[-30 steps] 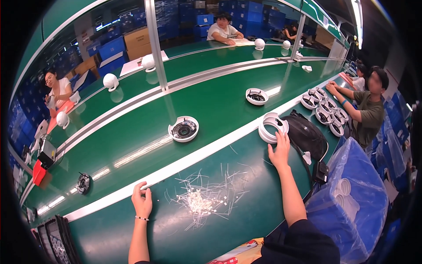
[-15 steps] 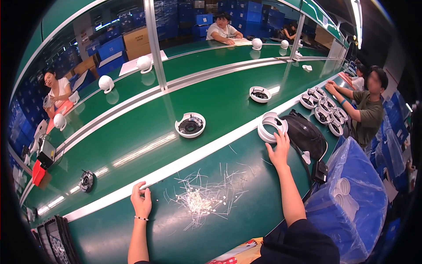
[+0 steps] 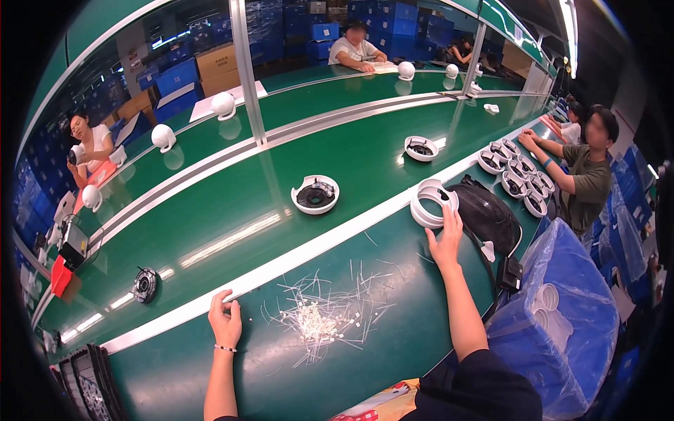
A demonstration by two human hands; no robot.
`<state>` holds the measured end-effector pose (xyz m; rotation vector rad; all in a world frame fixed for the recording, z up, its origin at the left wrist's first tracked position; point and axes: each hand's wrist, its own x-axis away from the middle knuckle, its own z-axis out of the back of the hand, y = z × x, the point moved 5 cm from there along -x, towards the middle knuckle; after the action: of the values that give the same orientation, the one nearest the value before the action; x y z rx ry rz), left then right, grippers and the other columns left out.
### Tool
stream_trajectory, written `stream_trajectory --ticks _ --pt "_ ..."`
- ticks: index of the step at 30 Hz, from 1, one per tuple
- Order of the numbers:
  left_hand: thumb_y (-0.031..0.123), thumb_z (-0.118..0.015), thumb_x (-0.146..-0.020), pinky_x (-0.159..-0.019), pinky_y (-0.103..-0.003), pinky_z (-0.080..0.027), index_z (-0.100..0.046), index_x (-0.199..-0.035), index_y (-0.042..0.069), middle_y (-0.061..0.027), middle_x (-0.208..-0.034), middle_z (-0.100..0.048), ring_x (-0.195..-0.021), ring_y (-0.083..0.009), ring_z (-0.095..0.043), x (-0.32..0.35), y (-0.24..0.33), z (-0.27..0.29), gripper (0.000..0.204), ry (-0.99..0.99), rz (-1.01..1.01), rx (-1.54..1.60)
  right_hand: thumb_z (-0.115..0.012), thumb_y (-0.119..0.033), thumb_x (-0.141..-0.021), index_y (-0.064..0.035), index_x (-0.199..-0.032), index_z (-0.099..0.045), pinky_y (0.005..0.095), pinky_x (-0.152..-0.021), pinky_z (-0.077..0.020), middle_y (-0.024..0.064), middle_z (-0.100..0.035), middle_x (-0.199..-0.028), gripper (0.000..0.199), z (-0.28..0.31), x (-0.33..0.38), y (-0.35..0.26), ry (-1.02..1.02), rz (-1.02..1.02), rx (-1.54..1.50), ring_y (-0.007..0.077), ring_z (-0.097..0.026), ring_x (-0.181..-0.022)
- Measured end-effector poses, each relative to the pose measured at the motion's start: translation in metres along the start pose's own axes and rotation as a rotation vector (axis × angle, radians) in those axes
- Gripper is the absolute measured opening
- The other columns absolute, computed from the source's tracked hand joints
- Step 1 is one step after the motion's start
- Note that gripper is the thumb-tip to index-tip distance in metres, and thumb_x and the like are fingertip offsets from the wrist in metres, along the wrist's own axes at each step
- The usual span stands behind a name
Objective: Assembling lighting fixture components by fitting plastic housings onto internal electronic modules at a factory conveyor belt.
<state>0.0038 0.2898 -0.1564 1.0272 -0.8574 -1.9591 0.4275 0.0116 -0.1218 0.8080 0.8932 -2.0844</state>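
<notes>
My right hand [image 3: 446, 242] reaches to a white ring-shaped plastic housing [image 3: 420, 212] on the green worktop, its outstretched fingertips against the near right rim and the thumb apart. I do not see it gripping the housing. Farther left, my left hand [image 3: 225, 321] rests on the worktop near the conveyor's pale edge, fingers loosely curled, thumb apart, nothing in it. A loose heap of small white pieces and thin clear strips [image 3: 319, 321] lies between my forearms. On the green belt beyond sit two white round housings with black insides [image 3: 315, 195] [image 3: 421, 149] and a bare black round part [image 3: 145, 285].
A black bag [image 3: 484, 214] lies right of the ring. Several filled housings [image 3: 516, 184] cluster near a co-worker [image 3: 590, 165] at right. A plastic-lined blue bin [image 3: 562, 330] stands beside my right arm. Black trays [image 3: 91, 382] are stacked at lower left. White round units [image 3: 163, 138] line the far belt.
On the near belt the two white housings and the black round part have slid right. White round units on the far belt have shifted left. Both my hands stay almost still.
</notes>
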Motion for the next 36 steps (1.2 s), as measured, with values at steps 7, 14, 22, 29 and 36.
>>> stream_trajectory --ticks 7,14,22,29,36 --pt "0.022 -0.055 -0.075 -0.050 -0.031 -0.044 -0.055 -0.095 0.001 -0.0114 -0.056 -0.056 -0.051 -0.0169 -0.055 0.014 0.001 0.034 0.029 -0.040 0.237 -0.280 -0.063 -0.016 -0.070 0.0001 -0.103 -0.053 0.0395 -0.079 -0.0399 0.0166 -0.056 -0.097 0.038 0.019 -0.014 -0.094 -0.032 0.070 -0.014 0.0314 -0.053 -0.090" --pt "0.007 -0.052 -0.074 -0.056 -0.029 -0.046 -0.054 -0.094 0.000 -0.0129 -0.082 -0.056 -0.058 -0.0165 -0.057 0.013 -0.018 0.016 0.020 0.191 0.012 0.109 -0.069 -0.022 -0.069 0.0028 -0.109 -0.045 0.0518 -0.081 -0.0383 0.0219 -0.053 -0.102 0.052 0.000 0.012 -0.056 0.263 0.738 0.312 0.0423 -0.050 -0.093" --pt "0.006 -0.052 -0.074 -0.059 -0.030 -0.045 -0.052 -0.094 0.000 -0.0119 -0.087 -0.055 -0.061 -0.0170 -0.057 0.016 -0.015 0.014 0.021 0.173 0.022 0.079 -0.067 -0.026 -0.071 0.0014 -0.105 -0.050 0.0468 -0.078 -0.0400 0.0187 -0.054 -0.102 0.047 0.008 0.010 -0.066 0.125 0.465 0.051 0.0377 -0.051 -0.091" --pt "0.006 -0.052 -0.074 -0.060 -0.030 -0.045 -0.052 -0.093 0.000 -0.0121 -0.088 -0.055 -0.061 -0.0177 -0.057 0.011 -0.014 0.014 0.020 0.163 0.025 0.091 -0.063 -0.029 -0.073 0.0007 -0.103 -0.051 0.0466 -0.077 -0.0398 0.0177 -0.054 -0.100 0.044 -0.013 0.014 -0.039 0.173 0.515 0.073 0.0363 -0.051 -0.091" --pt "0.006 -0.052 -0.074 -0.061 -0.031 -0.045 -0.052 -0.093 0.000 -0.0116 -0.087 -0.055 -0.061 -0.0179 -0.057 0.014 -0.014 0.012 0.020 0.180 0.024 0.082 -0.060 -0.033 -0.074 0.0012 -0.102 -0.051 0.0465 -0.076 -0.0401 0.0182 -0.054 -0.101 0.045 -0.005 0.013 -0.047 0.126 0.499 0.057 0.0367 -0.051 -0.090"
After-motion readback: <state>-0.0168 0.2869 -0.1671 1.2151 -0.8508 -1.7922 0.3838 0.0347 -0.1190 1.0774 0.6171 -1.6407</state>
